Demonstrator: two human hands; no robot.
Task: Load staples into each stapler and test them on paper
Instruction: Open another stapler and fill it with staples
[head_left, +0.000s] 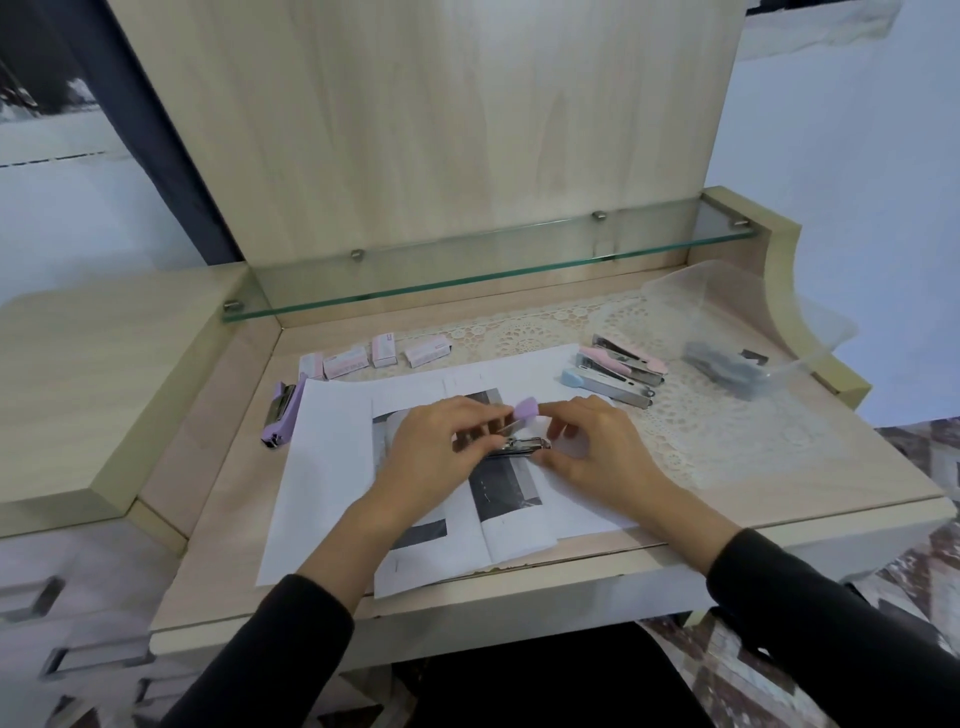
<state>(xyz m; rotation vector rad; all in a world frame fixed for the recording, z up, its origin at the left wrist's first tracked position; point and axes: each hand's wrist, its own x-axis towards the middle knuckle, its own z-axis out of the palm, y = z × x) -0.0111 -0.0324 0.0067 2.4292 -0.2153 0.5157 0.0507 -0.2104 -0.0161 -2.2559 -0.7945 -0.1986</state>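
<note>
Your left hand (436, 447) and right hand (597, 447) both grip the open stapler (519, 446), its purple top raised, just above the paper (322, 467) on the bench (753, 467). Farther left lies a spare stapler (280, 413). Beyond are staple boxes (384, 353), and at right three staplers (618, 371).

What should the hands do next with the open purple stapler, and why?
Probably swing the purple top shut: left hand and right hand hold the stapler open above the paper, and it must close before testing. Whether staples are in, I cannot tell.
</note>
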